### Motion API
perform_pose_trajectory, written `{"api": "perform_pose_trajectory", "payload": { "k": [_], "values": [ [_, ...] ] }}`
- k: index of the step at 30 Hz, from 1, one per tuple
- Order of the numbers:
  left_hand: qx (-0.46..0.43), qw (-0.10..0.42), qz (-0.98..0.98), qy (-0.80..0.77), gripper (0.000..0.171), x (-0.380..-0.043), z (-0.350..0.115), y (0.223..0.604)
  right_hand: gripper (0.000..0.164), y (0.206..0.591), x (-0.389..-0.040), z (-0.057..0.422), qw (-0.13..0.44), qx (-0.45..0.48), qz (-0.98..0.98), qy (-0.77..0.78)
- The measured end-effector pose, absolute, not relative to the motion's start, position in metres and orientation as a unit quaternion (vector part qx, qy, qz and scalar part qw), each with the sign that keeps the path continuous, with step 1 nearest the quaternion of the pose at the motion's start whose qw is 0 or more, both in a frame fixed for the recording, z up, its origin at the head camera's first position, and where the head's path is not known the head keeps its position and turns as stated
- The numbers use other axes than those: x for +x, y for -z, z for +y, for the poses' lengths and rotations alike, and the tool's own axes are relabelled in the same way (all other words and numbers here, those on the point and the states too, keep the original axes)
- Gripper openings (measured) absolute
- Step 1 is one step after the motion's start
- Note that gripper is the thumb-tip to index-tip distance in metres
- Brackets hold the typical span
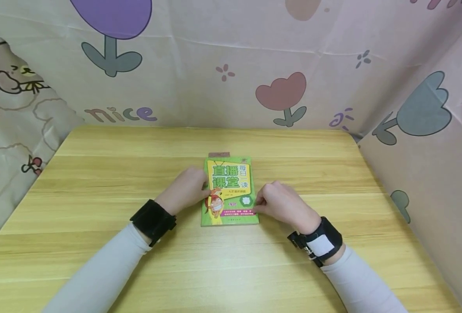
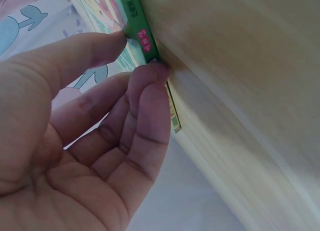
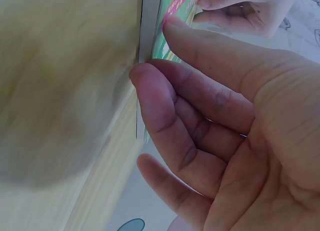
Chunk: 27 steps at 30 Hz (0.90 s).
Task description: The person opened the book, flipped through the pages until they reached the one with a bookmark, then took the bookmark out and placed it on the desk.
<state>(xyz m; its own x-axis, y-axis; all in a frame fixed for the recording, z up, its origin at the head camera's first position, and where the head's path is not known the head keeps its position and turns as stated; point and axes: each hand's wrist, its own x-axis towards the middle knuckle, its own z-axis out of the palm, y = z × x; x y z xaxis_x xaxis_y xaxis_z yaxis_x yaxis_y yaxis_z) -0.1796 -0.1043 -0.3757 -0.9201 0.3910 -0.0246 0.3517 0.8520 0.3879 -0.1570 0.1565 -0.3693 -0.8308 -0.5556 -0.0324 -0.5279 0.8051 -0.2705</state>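
Observation:
A green and yellow paperback book [image 1: 231,176], cover up with Chinese lettering and a cartoon child, lies on the wooden table. My left hand [image 1: 185,189] pinches its left side; in the left wrist view the thumb is on the cover edge and the fingertips are at the base of the green spine [image 2: 136,23]. On the opposite side my right hand [image 1: 283,206] pinches the lower right edge, thumb on the cover and fingertips against the page edges [image 3: 149,28]. A thin brown strip [image 1: 219,154] sticks out past the book's far edge, the rest of it hidden.
The light wood table [image 1: 117,174] extends around the book on every side. Behind it and to both sides hangs a pale cloth [image 1: 199,100] printed with flowers and a cartoon animal. Black straps [image 1: 152,221] circle both wrists.

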Motion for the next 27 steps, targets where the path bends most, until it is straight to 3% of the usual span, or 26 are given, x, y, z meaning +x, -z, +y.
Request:
{"api": "perform_pose_trajectory", "payload": {
  "k": [11,17,25,27],
  "values": [
    [0.187,0.026,0.963,-0.193,0.016,-0.168,-0.112,0.379,0.008,0.371,-0.159,0.153,0.062,-0.289,0.946,0.136],
    [0.188,-0.015,0.968,-0.163,0.020,-0.160,-0.107,0.378,0.010,0.372,-0.161,0.154,0.067,-0.282,0.946,0.147],
    [0.267,-0.079,0.951,-0.133,0.018,-0.142,-0.097,0.372,0.016,0.377,-0.164,0.155,0.082,-0.269,0.947,0.155],
    [0.288,-0.081,0.946,-0.122,0.025,-0.137,-0.093,0.372,0.016,0.378,-0.165,0.156,0.087,-0.268,0.946,0.158]
  ]
}}
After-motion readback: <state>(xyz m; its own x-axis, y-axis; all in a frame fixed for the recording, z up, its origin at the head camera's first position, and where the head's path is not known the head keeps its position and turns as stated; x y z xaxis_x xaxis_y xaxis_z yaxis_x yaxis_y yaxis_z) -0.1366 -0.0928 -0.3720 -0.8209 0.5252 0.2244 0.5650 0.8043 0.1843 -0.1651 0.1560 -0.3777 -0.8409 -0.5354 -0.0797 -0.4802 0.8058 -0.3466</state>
